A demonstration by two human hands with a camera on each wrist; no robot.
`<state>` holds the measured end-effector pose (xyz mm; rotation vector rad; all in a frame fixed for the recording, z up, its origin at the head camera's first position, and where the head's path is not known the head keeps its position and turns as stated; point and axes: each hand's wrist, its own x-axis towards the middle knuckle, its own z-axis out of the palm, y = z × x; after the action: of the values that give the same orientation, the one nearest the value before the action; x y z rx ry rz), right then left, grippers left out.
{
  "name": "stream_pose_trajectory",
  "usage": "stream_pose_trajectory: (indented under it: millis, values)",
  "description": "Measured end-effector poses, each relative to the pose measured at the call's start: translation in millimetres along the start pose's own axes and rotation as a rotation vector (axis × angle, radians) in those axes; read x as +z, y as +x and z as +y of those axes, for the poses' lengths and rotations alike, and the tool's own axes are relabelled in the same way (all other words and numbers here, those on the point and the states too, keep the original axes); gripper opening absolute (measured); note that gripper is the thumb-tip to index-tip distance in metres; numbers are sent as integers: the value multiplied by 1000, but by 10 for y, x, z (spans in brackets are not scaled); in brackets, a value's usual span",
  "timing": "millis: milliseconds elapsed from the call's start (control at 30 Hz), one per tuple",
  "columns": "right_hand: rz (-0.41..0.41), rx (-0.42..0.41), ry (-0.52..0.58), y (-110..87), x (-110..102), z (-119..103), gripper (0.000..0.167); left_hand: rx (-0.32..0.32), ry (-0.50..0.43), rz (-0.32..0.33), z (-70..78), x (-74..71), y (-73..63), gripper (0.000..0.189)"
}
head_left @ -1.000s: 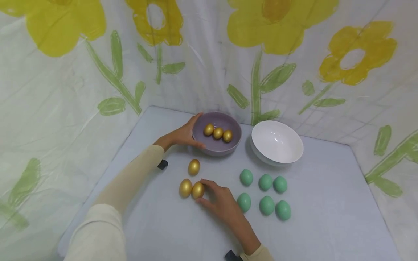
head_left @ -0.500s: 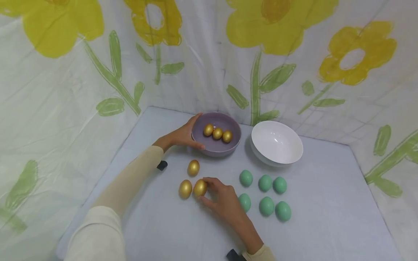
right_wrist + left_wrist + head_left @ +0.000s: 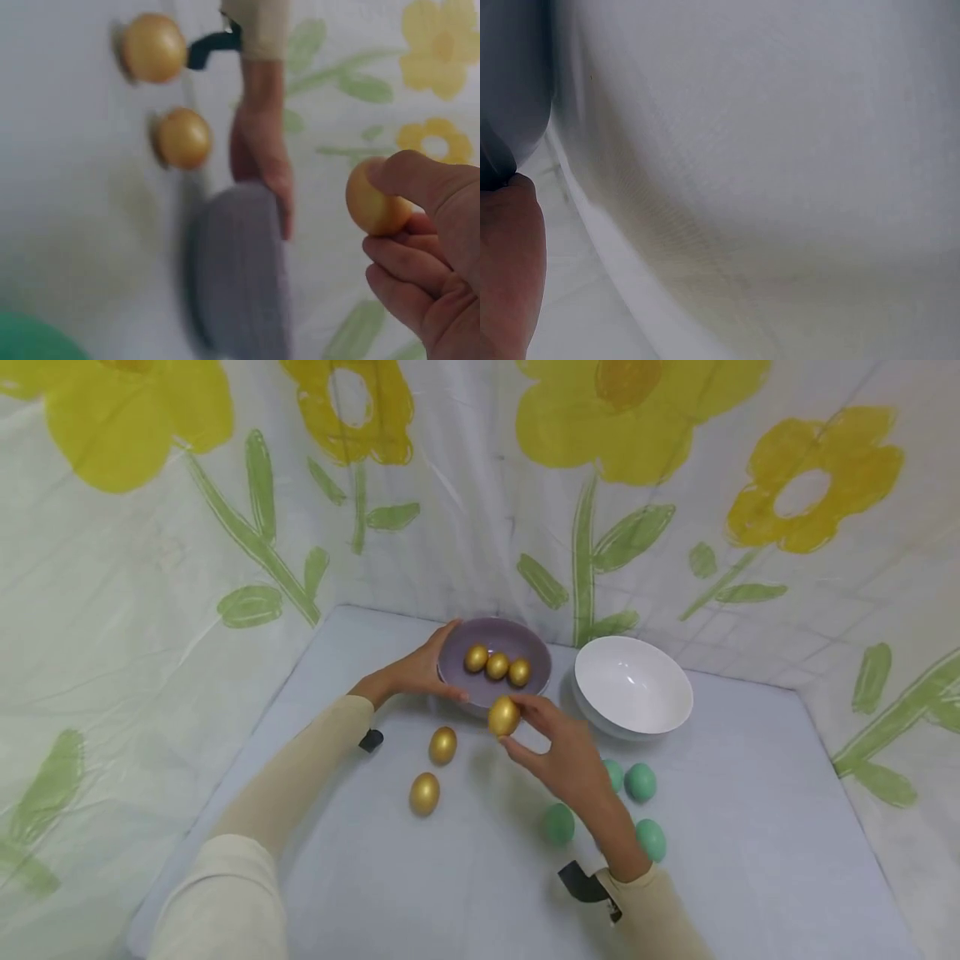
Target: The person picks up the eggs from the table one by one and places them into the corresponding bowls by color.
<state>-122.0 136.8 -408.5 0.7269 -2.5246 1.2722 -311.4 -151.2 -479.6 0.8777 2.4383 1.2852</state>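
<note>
Between the thumb and fingertips of my right hand (image 3: 566, 756) a golden egg (image 3: 504, 716) is pinched, raised off the table at the near edge of the purple bowl (image 3: 487, 631). The right wrist view shows the thumb on one side of this egg (image 3: 371, 199) and fingers on the other. My left hand (image 3: 416, 675) holds the bowl by its left side, thumb toward me. Inside the bowl, three golden eggs (image 3: 497, 666) lie in a row. Two more golden eggs, a farther one (image 3: 443, 745) and a nearer one (image 3: 425, 793), rest on the table.
A white bowl (image 3: 633, 681) stands right of the purple one. Several green eggs (image 3: 641, 782) lie on the table (image 3: 750, 827), partly hidden by my right hand and wrist. A flower-painted sheet (image 3: 465, 527) hangs behind and at the sides.
My right hand has lifted a golden egg from beside another one and carried it up and right to the purple bowl's near edge. The left hand stays at the bowl.
</note>
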Motion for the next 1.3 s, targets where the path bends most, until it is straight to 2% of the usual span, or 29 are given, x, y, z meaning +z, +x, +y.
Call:
stream_pose_trajectory:
  millis: [167,333,433,533,633,767,1133,1300]
  values:
    - [86,-97,-54,391,-320,-33,58,2,-13,-5,-12,-12,-11,151]
    - [160,-134,-54,778,-634,-177,56,0,-25,-3,8,2,-16,150]
    - [187,-172,-25,982,-748,-254,55,-8,-20,-12,4,22,-16,149]
    - [173,-211,-11,1156,-770,-299,54,-13,-5,-12,-7,28,-15,150]
    - [112,-213,-30,1284,-703,-299,54,-9,-5,-1,-9,20,-12,149]
    - [8,-173,-86,1381,-527,-222,55,-1,-6,7,-12,3,-12,149]
    - [-206,-45,-212,1428,-42,184,54,-29,-7,-8,5,-3,-20,147]
    - [-360,-78,-333,1476,188,265,56,-35,-12,-10,5,-11,-37,148]
